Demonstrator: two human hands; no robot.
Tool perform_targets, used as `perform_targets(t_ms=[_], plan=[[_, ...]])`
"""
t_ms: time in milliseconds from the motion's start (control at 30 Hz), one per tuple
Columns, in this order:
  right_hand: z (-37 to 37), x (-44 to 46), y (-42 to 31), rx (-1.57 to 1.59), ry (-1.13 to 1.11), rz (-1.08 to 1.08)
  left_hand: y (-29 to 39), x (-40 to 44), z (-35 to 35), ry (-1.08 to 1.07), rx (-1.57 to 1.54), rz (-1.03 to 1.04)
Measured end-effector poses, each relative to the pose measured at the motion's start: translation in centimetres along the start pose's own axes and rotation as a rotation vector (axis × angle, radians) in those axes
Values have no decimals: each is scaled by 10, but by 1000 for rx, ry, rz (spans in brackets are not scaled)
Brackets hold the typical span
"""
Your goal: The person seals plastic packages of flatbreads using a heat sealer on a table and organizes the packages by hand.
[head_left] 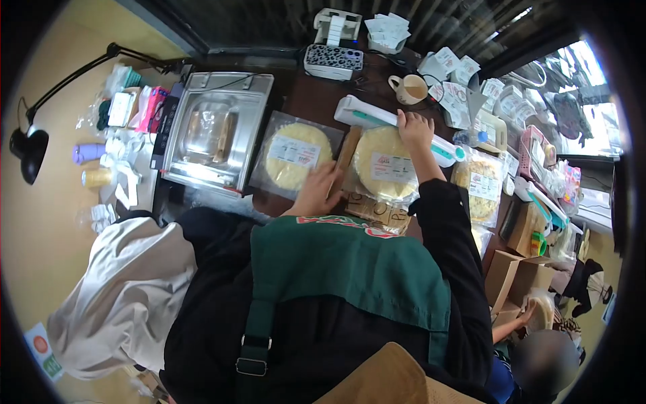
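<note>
A bagged round pale flat disc with a white label (385, 161) lies in front of me, its far edge at a long white and teal bag sealer (367, 113). My right hand (416, 130) is closed over the sealer's arm. My left hand (319, 191), fingers apart, rests at the near right edge of a second bagged disc (288, 161); I see nothing held in it. A narrow brown cardboard strip (347, 155) stands between the two bags. Under the nearer edge of the right bag is cardboard with handwritten letters (378, 214).
To the left sits a metal vacuum sealer with a clear lid (214, 128). A mug (408, 89), a label printer (334, 62) and stacked labels (447, 64) stand at the back. More bagged discs (482, 185) lie right. Another person's hand (528, 311) is near an open box (505, 279).
</note>
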State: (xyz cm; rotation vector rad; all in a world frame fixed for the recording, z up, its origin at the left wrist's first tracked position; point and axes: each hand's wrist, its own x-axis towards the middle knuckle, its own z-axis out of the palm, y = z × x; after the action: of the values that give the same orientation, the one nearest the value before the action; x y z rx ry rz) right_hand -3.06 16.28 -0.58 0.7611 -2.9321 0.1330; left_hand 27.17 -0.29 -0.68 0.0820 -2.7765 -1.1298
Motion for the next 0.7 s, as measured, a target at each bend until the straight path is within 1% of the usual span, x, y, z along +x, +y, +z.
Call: perform_targets(t_ms=[33, 67, 100, 167, 200, 267, 333, 367, 400, 433, 467, 533, 567, 600, 633, 667, 700], plan=[[5, -11, 0, 26, 134, -29, -7, -17, -9, 88, 157, -70], [10, -22, 0, 51, 268, -55, -25, -33, -14, 161, 201, -157], [-10, -36, -5, 83, 108, -28, -45, -51, -18, 233, 243, -245], [-34, -69, -8, 274, 239, -66, -81, -83, -24, 390, 291, -385], [-40, -88, -9, 373, 303, -90, -97, -95, -28, 453, 231, -448], [-33, -133, 0, 569, 283, 48, -121, -111, -23, 517, 41, -737], [-15, -179, 16, 619, 279, 264, -128, -114, -27, 557, -349, -974], [2, -199, 29, 733, 164, 390, -128, -112, -27, 559, -554, -1075], [21, -221, 43, 842, 53, 525, -126, -110, -28, 602, -632, -1119], [24, -236, 50, 950, -52, 668, -123, -106, -32, 634, -710, -1159], [31, -250, 53, 933, 0, 639, -122, -102, -36, 657, -787, -1198], [28, -262, 47, 951, 4, 687, -137, -96, -32, 616, -857, -1225], [25, -264, 40, 1027, -3, 729, -135, -91, -26, 632, -733, -1250], [20, -261, 35, 1103, -11, 765, -112, -83, -31, 652, -608, -1269], [18, -257, 31, 1138, 12, 730, -122, -85, -20, 749, -616, -1130], [13, -254, 31, 1167, -109, 748, -135, -86, -15, 669, -332, -1154], [21, -251, 34, 1193, -127, 771, -141, -84, -8, 710, -386, -1078]])
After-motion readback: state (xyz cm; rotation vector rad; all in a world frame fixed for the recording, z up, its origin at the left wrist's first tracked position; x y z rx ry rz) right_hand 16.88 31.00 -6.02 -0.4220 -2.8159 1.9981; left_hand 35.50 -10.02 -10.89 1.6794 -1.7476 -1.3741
